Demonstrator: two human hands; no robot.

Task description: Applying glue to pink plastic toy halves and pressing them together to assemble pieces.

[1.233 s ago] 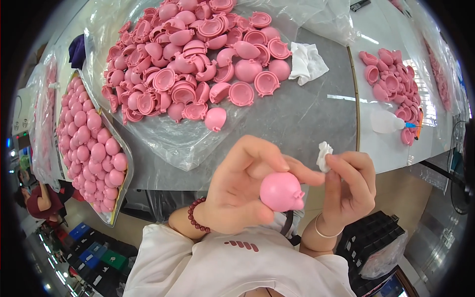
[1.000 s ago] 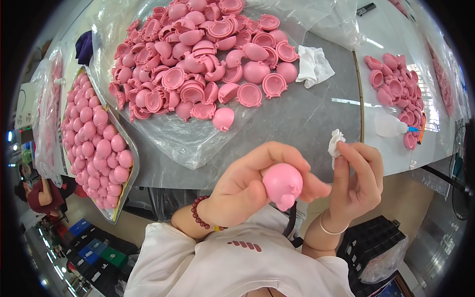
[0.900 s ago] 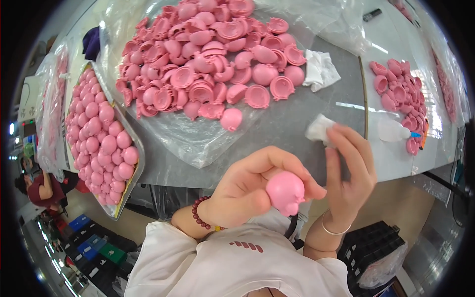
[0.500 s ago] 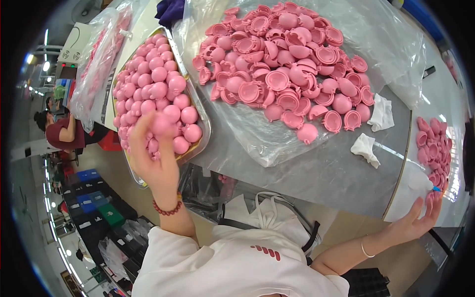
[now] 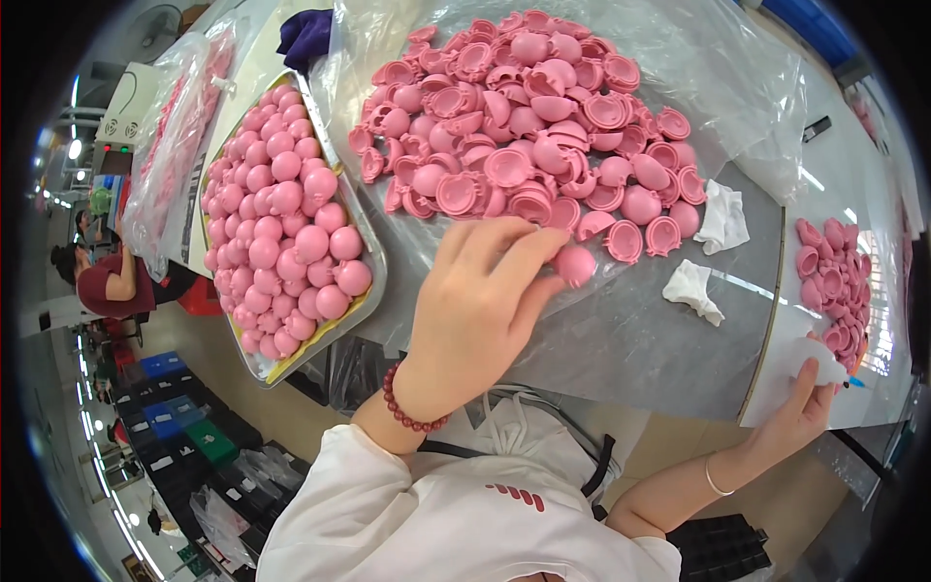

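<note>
My left hand (image 5: pixel 475 301), with a red bead bracelet at its wrist, reaches to the near edge of a heap of pink plastic half-shells (image 5: pixel 514 107). Its thumb and forefinger close around a round pink ball (image 5: pixel 575 266) at the edge of the heap. At the far right, my right hand (image 5: pixel 800 409) has its fingers pressed on a white, crumpled, cloth-like piece (image 5: pixel 822 360). Beside that is a small blue tip (image 5: pixel 854 382), its body hidden. A smaller group of pink shells (image 5: pixel 836 276) lies just beyond.
A metal tray (image 5: pixel 372 276) full of closed pink balls stands at the left. Clear plastic sheeting (image 5: pixel 722 87) lies under and behind the heap. Two crumpled white cloths (image 5: pixel 723 217) rest on the grey tabletop (image 5: pixel 621 359). A purple cloth (image 5: pixel 305 37) lies at the back.
My left hand has moved right, from over the tray to the ball at the heap's edge. My right hand has risen slightly and now grips the white piece. The view has shifted a little.
</note>
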